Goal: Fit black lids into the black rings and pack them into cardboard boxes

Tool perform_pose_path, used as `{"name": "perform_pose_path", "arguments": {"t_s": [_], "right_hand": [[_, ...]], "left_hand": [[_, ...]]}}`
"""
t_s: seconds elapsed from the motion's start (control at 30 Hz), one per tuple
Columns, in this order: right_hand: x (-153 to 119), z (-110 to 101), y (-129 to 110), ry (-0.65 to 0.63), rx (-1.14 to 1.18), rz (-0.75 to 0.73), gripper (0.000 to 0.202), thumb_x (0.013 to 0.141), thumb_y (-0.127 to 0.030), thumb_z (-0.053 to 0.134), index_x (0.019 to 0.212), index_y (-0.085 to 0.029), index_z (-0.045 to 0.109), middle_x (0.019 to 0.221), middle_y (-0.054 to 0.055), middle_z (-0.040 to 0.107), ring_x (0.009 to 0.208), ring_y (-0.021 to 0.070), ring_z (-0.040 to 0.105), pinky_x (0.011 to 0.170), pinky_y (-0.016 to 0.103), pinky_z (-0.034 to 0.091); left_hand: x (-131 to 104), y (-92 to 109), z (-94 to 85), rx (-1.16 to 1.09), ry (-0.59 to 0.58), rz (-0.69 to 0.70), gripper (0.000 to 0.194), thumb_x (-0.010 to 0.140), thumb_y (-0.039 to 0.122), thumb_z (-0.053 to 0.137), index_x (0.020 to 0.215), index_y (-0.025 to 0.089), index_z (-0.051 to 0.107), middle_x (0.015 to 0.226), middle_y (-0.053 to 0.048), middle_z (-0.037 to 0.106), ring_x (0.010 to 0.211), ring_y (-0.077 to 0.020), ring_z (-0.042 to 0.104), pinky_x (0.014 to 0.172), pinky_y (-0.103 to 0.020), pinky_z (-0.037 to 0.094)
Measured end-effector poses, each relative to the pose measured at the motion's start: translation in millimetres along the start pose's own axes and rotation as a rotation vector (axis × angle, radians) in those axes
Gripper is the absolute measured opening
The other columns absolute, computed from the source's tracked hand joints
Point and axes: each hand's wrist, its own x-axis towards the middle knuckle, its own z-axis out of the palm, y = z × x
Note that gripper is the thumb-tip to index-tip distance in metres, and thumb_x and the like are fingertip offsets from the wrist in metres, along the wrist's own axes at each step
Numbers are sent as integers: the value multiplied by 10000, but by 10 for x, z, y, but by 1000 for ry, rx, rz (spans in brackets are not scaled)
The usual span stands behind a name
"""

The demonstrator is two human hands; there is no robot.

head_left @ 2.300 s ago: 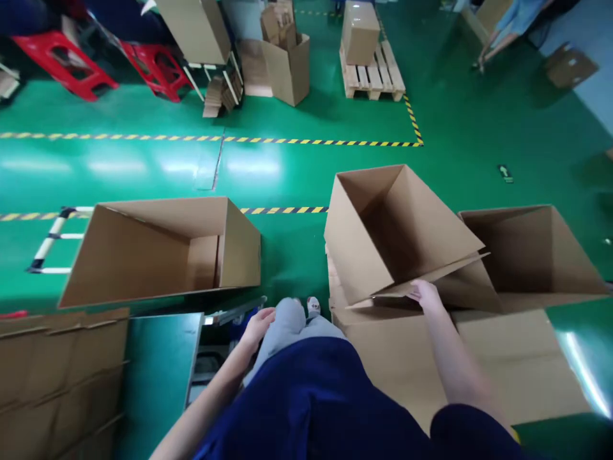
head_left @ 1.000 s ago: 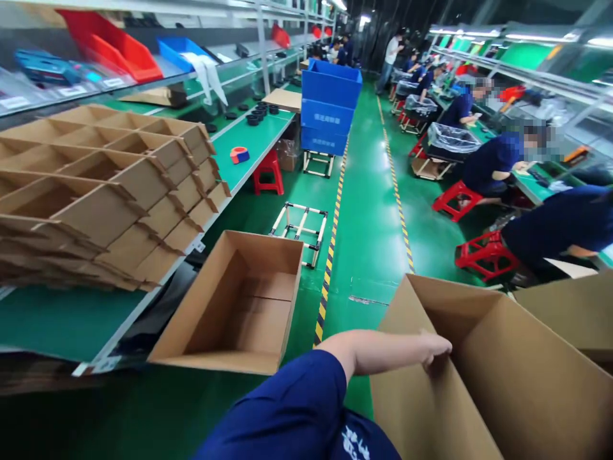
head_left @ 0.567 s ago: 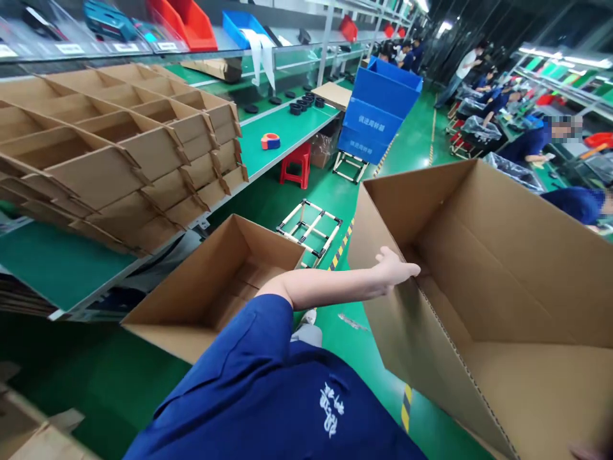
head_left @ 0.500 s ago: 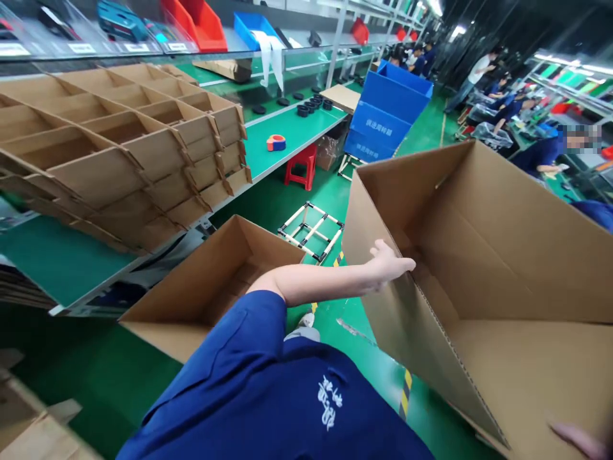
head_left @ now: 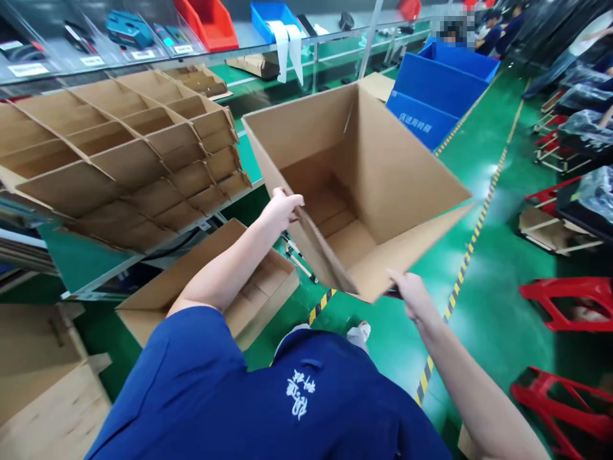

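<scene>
A large open cardboard box [head_left: 402, 166] hangs tilted in front of me, its inside bare to the folded bottom. On its left wall my left hand [head_left: 283, 209] is closed, thumb over the top edge. My right hand [head_left: 410, 294] grips the near wall's edge at the lower right; its fingertips are partly hidden behind the cardboard. Below and to the left, a second open cardboard box [head_left: 268, 306] stands on the floor, partly covered by my left arm. Stacked cardboard dividers [head_left: 182, 153] sit on the green bench left of the held box.
Blue plastic bins [head_left: 426, 96] stand beyond the box. Red stools [head_left: 569, 303] and carts line the right side. A yellow-black floor stripe [head_left: 460, 281] runs along the aisle. Red bin [head_left: 211, 29] and tools fill the shelf above the bench. Other people sit far back.
The large box has swung from the right to the middle, toward the bench, carried by both my hands. My right hand has come fully into view, and my view has turned right.
</scene>
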Motion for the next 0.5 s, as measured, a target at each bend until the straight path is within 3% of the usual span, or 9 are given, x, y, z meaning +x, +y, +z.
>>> {"name": "perform_pose_path", "arguments": {"t_s": [0.07,0.13,0.2,0.27,0.37,0.5], "right_hand": [[237,94,-159,-258,-50,-14,292,874,-342,697,1097,-154,717,1051,133,768,912,244,768,585,266,637],[453,-8,-319,-447,-89,-62,461,899,-391,712,1297,-163,669,1136,138,762,917,226,774,579,252,629],[675,-283,-488,-613,-119,-142,471,920,-453,702,1293,-166,692,1143,141,767,912,215,778,617,252,631],[938,-649,-672,-744,-172,-242,417,917,-509,700,1139,-162,764,1083,130,784,891,209,779,655,256,631],[1487,-1160,-982,-769,-208,-374,430,869,-573,728,983,-164,794,953,104,797,826,206,776,689,277,633],[2517,-1509,-1429,-544,-82,-594,484,847,-602,730,986,-140,775,918,108,790,824,209,767,809,353,648]], "left_hand": [[173,-19,-38,19,105,-58,390,917,129,620,1251,127,418,1099,-61,556,858,-108,528,875,-392,509],[301,-43,-34,40,235,-100,252,923,152,615,1122,123,463,987,-24,537,821,-110,520,850,-363,517],[375,-49,17,72,386,-128,241,894,170,648,1052,127,471,915,-7,515,793,-120,508,819,-345,524],[400,-34,118,112,505,-145,262,866,165,669,1041,116,481,876,3,508,769,-120,489,809,-350,528],[404,10,361,180,559,-159,210,931,152,596,1115,89,519,866,10,528,758,-102,508,813,-351,530],[475,104,701,328,693,-170,254,972,136,536,1216,76,570,947,-15,596,812,-92,555,761,-242,497]]}}
